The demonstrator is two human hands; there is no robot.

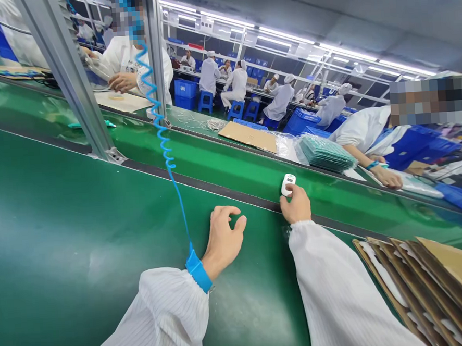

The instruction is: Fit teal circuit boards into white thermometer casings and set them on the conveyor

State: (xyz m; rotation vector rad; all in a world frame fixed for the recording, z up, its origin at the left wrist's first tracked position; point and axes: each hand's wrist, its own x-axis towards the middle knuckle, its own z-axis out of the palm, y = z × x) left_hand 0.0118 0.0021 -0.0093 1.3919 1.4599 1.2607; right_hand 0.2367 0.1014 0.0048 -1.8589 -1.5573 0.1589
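Note:
My right hand (296, 204) reaches over the green conveyor belt (230, 165) with its fingers closed on a small white oval device (288, 184). The device has a small dark window on its upper face, and my fingers cover its near end. My left hand (224, 238) hovers over the green work table (113, 243), thumb and fingers apart with nothing between them. Around my left wrist sits a blue wrist strap (198, 270). A coiled blue cord (161, 130) runs from it up to the top of the view.
Brown cardboard dividers (418, 287) with white pieces stand at the right. A metal post (66, 78) rises at the left. Beyond the belt lie a cardboard sheet (248, 136) and stacked green bagged sheets (326, 152). A co-worker's hand (388, 176) rests at the far right.

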